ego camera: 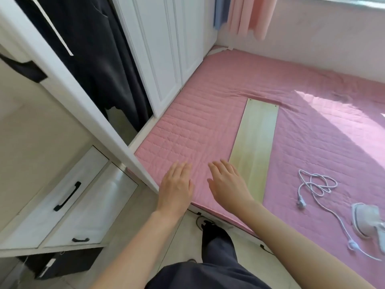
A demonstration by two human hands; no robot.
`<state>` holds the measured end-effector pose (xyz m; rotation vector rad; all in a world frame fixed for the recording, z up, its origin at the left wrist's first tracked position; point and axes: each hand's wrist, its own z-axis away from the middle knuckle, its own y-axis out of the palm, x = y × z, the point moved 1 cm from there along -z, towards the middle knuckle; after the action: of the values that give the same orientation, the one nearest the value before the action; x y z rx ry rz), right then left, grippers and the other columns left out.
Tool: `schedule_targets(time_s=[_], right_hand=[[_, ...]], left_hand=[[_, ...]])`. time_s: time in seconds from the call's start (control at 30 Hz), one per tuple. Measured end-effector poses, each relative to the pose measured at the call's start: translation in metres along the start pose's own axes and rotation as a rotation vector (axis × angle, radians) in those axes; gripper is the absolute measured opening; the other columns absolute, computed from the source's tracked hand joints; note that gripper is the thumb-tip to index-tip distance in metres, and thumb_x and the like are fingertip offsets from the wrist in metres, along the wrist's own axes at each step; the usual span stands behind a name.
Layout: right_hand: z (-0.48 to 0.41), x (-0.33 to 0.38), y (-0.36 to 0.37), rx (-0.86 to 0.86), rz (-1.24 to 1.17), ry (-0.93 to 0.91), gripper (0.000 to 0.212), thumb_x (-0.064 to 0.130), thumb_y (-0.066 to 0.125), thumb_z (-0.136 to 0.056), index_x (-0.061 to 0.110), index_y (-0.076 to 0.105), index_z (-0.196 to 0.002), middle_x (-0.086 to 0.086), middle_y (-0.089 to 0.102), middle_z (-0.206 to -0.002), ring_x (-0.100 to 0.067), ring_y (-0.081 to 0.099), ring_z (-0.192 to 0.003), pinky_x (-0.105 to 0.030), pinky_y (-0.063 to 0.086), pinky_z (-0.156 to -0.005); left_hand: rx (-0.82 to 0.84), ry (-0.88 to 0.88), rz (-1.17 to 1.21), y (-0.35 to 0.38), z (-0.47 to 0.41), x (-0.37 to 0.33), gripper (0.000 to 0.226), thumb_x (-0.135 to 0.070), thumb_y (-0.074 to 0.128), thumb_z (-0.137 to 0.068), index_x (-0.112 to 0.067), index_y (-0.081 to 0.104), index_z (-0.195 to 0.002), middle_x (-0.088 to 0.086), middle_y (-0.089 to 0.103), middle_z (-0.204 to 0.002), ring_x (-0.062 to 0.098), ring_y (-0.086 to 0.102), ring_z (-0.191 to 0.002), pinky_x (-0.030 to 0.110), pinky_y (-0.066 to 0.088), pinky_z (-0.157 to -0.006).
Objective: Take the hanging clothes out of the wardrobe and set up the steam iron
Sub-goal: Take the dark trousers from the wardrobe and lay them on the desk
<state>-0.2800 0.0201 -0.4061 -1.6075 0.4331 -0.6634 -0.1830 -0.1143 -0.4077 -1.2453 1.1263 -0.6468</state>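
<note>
Dark clothes (95,59) hang inside the open white wardrobe (68,88) at the upper left. A white steam iron (368,221) lies on the pink bed cover (208,113) at the far right, its white cord (318,184) coiled beside it with the plug lying loose. My left hand (176,188) and my right hand (229,184) are stretched out side by side over the near edge of the bed, fingers straight, holding nothing. Both hands are far from the clothes and from the iron.
A pale wooden board (256,142) lies lengthwise on the bed, just right of my right hand. White drawers (68,203) with black handles sit low in the wardrobe at left. Pink curtains (252,15) hang at the back. A dark trouser leg (216,247) stands on the floor below.
</note>
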Motion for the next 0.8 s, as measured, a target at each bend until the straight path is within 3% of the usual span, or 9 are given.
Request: schedule_targets(time_s=[0.2,0.43,0.8], right_hand=[[-0.091,-0.035,-0.011,0.040,0.036,-0.149,0.047,0.028,0.056,-0.092,0.003,0.049,-0.131,-0.014,0.055,-0.131,-0.036,0.045,-0.128,-0.047,0.039,-0.106],[-0.188,-0.055,-0.041,0.001,0.052,-0.303,0.046,0.023,0.062,-0.088,0.001,0.053,-0.127,-0.017,0.058,-0.126,-0.039,0.049,-0.125,-0.048,0.043,-0.102],[-0.345,-0.032,-0.098,-0.117,0.048,-0.562,0.039,0.023,0.051,-0.095,0.001,0.050,-0.128,-0.015,0.055,-0.128,-0.036,0.043,-0.130,-0.046,0.038,-0.107]], left_hand=[[-0.097,-0.164,-0.036,-0.008,-0.079,0.000,0.043,-0.018,0.054,-0.093,-0.010,0.049,-0.135,0.007,0.052,-0.138,0.023,0.043,-0.132,0.029,0.022,-0.111],[-0.189,-0.287,-0.050,-0.033,-0.158,0.011,0.042,-0.015,0.054,-0.093,-0.007,0.051,-0.134,0.009,0.054,-0.135,0.024,0.045,-0.130,0.032,0.032,-0.109],[-0.425,-0.458,-0.150,-0.122,-0.278,0.061,0.040,-0.022,0.053,-0.094,-0.012,0.052,-0.133,0.004,0.057,-0.132,0.019,0.048,-0.126,0.033,0.045,-0.101]])
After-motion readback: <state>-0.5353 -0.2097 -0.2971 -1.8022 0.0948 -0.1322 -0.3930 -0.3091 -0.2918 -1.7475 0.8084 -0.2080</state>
